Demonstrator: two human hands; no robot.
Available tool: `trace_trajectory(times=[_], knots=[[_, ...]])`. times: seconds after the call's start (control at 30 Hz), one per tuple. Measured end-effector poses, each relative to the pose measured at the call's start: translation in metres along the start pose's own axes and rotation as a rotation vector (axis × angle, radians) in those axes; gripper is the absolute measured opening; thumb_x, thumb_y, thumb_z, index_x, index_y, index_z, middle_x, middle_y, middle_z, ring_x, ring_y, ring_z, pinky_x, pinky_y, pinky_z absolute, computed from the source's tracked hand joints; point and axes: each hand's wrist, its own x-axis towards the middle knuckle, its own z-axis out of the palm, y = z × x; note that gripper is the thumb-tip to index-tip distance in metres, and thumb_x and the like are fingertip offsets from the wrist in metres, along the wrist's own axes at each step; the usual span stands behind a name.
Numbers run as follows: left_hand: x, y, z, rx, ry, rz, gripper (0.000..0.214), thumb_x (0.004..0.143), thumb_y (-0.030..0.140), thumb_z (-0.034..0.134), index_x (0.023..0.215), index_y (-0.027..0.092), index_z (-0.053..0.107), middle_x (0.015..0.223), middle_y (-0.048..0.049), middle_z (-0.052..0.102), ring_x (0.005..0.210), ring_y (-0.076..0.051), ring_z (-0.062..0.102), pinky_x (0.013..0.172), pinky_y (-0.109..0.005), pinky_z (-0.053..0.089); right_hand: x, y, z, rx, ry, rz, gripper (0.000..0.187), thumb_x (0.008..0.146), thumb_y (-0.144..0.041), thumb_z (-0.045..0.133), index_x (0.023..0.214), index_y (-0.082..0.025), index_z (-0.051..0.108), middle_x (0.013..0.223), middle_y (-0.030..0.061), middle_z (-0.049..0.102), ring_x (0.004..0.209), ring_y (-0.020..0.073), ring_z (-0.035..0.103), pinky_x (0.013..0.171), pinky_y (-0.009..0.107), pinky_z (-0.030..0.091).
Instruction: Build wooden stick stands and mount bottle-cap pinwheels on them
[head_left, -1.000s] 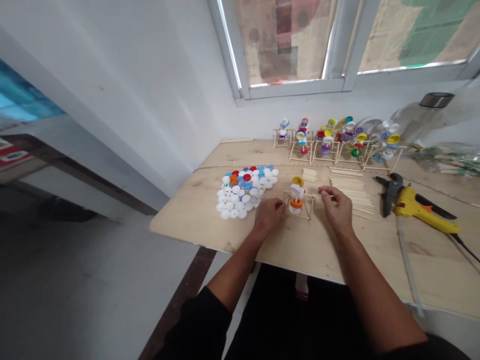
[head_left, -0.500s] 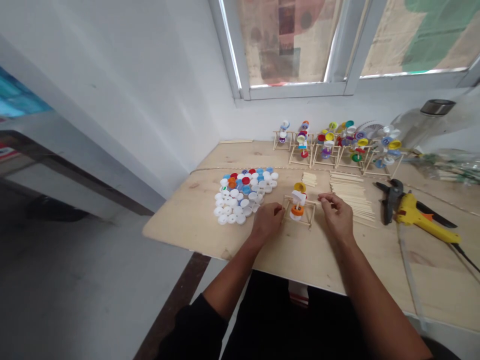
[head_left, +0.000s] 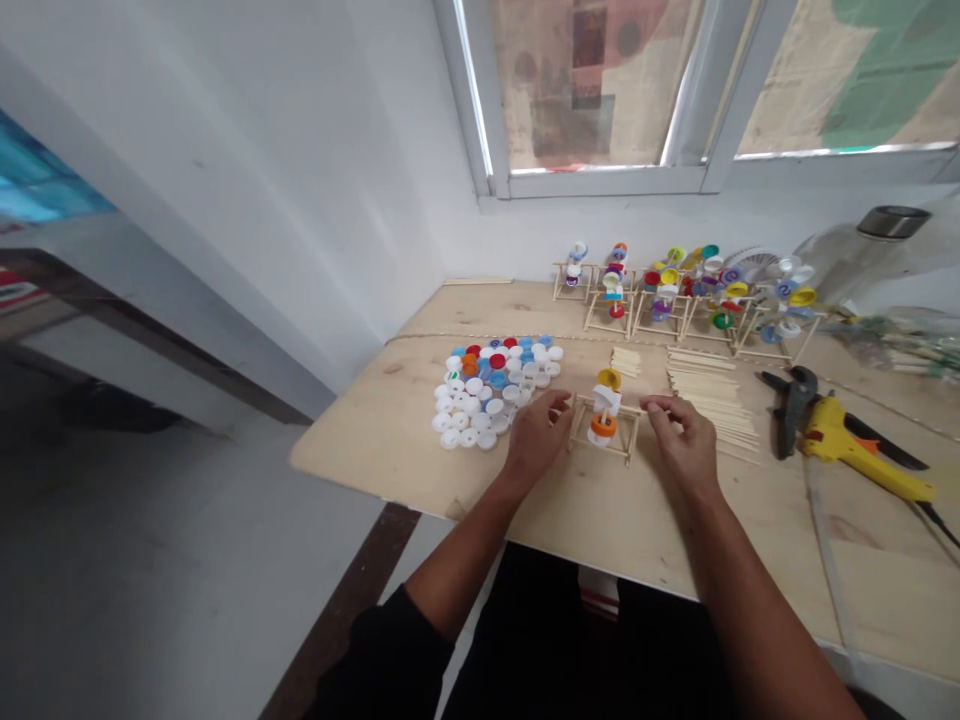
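Note:
A small stick frame (head_left: 630,436) stands on the wooden table between my two hands. Mounted in it is a wheel of bottle caps (head_left: 604,400), with yellow, white and orange caps showing. My left hand (head_left: 541,432) is beside the left end of the frame, its fingers loosely bent and apart, with nothing seen in them. At the opposite end, my right hand (head_left: 681,436) has its thumb and forefinger pinched at the tip of the wooden stick (head_left: 636,408) that runs across the frame.
Loose bottle caps (head_left: 487,392) lie left of my left hand. Thin wooden sticks (head_left: 712,405) are laid out behind my right hand. Farther right are a yellow glue gun (head_left: 862,455) and black-handled cutters (head_left: 789,410). Several finished cap wheels (head_left: 667,290) line the back by the wall.
My left hand's fingers have spread a little and drawn back from the frame's left end. My right fingertips have come in to the stick's right end. The view has shifted slightly.

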Motion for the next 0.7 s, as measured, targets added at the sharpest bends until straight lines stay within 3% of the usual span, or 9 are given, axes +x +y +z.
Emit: trace_trajectory(times=[0.37, 0.7], knots=[[0.0080, 0.0015, 0.0003, -0.063, 0.028, 0.066, 0.025, 0.078, 0.012, 0.056, 0.099, 0.017, 0.068, 0.088, -0.0043, 0.071, 0.067, -0.011, 0.063, 0.060, -0.020, 0.051, 0.0020, -0.0038, -0.0045, 0.021, -0.057, -0.052, 0.022, 0.083, -0.034, 0.055, 0.075, -0.020, 0.070, 0.076, 0.0045, 0.069, 0.074, 0.0185, 0.060, 0.072, 0.033, 0.045], [0.0098, 0.0016, -0.0006, -0.078, 0.010, 0.075, 0.027, 0.078, 0.012, 0.056, 0.100, 0.018, 0.069, 0.084, -0.0024, 0.071, 0.066, -0.010, 0.062, 0.058, -0.019, 0.050, 0.0016, -0.0088, -0.0051, 0.035, -0.058, 0.058, 0.024, 0.076, -0.040, 0.063, 0.069, -0.019, 0.072, 0.065, 0.0025, 0.066, 0.061, 0.0155, 0.053, 0.061, 0.029, 0.043]])
